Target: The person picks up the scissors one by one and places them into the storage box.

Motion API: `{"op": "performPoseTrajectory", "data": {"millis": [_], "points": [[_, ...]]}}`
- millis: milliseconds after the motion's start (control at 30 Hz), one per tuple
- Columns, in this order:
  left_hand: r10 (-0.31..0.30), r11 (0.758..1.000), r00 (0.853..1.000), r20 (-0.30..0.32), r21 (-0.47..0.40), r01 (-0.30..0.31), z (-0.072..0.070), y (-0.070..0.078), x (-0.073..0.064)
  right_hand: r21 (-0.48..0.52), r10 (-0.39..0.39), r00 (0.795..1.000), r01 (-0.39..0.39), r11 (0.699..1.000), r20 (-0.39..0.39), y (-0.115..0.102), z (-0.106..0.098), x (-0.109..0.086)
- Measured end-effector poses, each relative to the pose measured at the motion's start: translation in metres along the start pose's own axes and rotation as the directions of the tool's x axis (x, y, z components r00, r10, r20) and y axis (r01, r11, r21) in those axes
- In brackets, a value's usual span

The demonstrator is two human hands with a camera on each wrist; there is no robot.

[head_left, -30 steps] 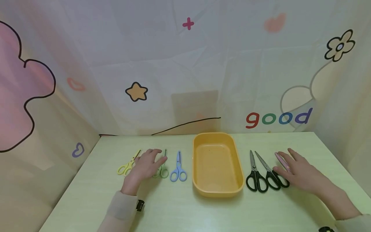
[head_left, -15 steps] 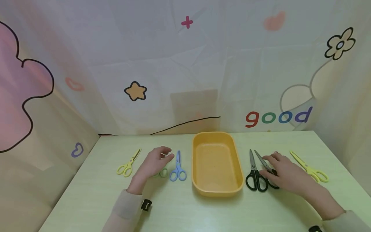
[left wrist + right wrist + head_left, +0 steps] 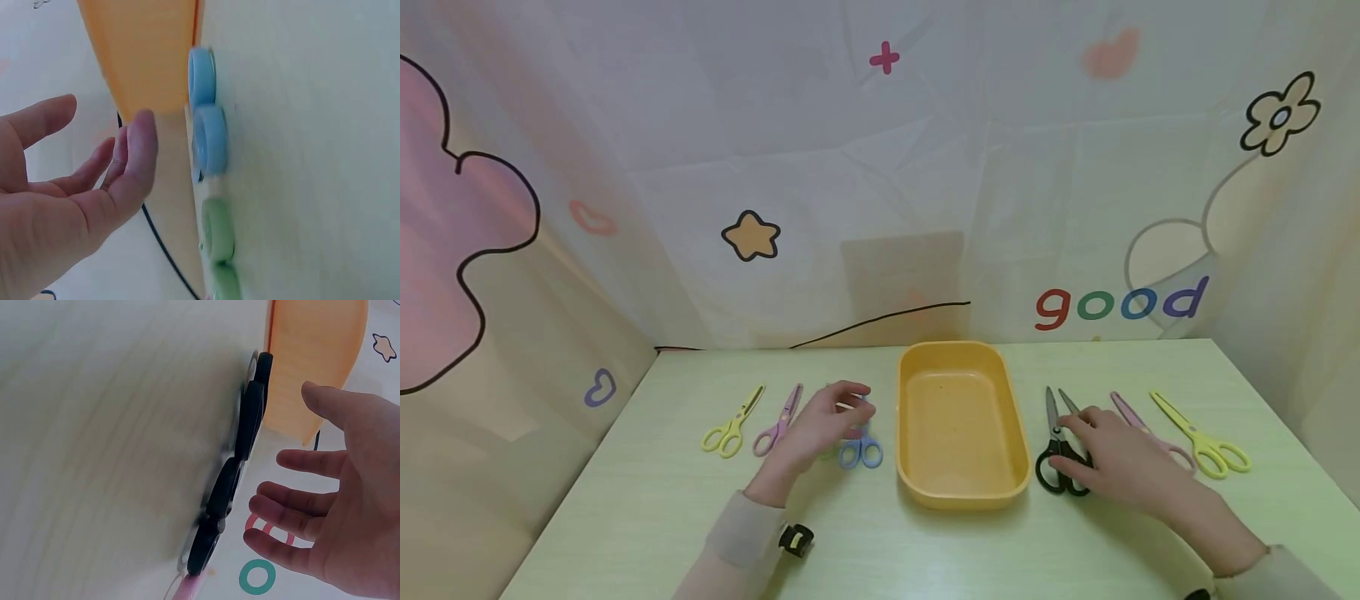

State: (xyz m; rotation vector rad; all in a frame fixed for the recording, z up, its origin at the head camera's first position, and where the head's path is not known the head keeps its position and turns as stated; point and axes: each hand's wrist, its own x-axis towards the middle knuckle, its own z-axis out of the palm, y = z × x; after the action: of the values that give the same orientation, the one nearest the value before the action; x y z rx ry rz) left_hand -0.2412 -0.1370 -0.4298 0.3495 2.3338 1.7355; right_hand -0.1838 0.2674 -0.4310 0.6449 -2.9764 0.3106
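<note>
My left hand (image 3: 829, 421) hovers over the blue scissors (image 3: 862, 440), partly covering them, with its fingers loosely bent. In the left wrist view, a gap separates its fingertips from the blue handles and the green scissors (image 3: 217, 230). The green pair is mostly hidden by this hand in the head view. My right hand (image 3: 1123, 460) is above two black-handled scissors, covering most of the right pair. The left black-handled scissors (image 3: 1056, 448) lie beside the tray. In the right wrist view, the relaxed fingers stay apart from the black handles (image 3: 251, 419) and hold nothing.
A yellow-orange tray (image 3: 964, 503) stands mid-table between the hands. Yellow scissors (image 3: 735, 427) and pink-purple scissors (image 3: 781, 425) lie on the left. Pink scissors (image 3: 1129, 412) and larger yellow scissors (image 3: 1189, 429) lie on the right. A printed curtain (image 3: 820, 167) hangs behind the table.
Both hands have moved inward toward the tray. The left passed from the pink-purple and green scissors to the blue pair, the right from the pink scissors to the black ones. The scissors stay put.
</note>
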Motion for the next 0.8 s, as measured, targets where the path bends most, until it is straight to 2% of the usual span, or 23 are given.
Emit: {"op": "performPoseTrajectory", "data": {"millis": [100, 267, 600, 800], "points": [[-0.017, 0.995, 0.999, 0.047, -0.096, 0.021, 0.004, 0.001, 0.001, -0.006, 0.008, 1.000, -0.008, 1.000, 0.029, -0.004, 0.000, 0.000], [-0.034, 0.984, 0.996, 0.086, -0.174, 0.048, 0.011, 0.002, 0.003, 0.004, 0.026, 0.998, -0.027, 1.000, 0.055, -0.009, 0.002, 0.000], [-0.044, 0.983, 0.988, 0.146, -0.172, 0.069, 0.024, 0.004, 0.008, -0.042, 0.032, 0.995, -0.028, 0.999, 0.095, -0.015, 0.009, 0.001], [-0.048, 0.983, 0.986, 0.162, -0.165, 0.075, 0.027, 0.002, 0.008, 0.002, 0.020, 0.994, -0.020, 1.000, 0.104, -0.017, 0.010, 0.002]]}}
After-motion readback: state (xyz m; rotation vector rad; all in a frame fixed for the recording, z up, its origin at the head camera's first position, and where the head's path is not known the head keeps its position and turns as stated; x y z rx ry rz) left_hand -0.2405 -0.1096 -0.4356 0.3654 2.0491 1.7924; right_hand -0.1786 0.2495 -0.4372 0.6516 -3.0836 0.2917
